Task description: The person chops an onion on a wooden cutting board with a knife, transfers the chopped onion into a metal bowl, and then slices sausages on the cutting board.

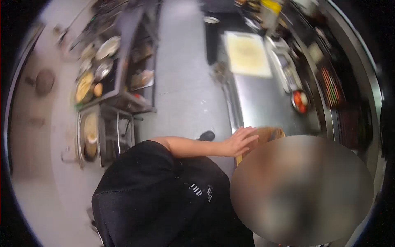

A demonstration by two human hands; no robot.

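Observation:
My left arm reaches across the front of my black shirt (164, 197) toward the steel counter (267, 103). At its end my left hand (240, 142) is open, fingers spread, with nothing between them. The fingertips overlap the edge of a brown, flat-looking thing (269, 133) at the near end of the counter; its kind does not show. A large blurred oval covers the area just right of the hand and hides most of that thing. My right hand is out of sight.
A white cutting board (248, 55) lies farther up the counter. Right of it are a long metal tray (282, 64) and a bowl of red pieces (299, 101). On the left stands a steel shelf unit (135, 90) with plates (108, 48). Grey floor (181, 82) runs between them.

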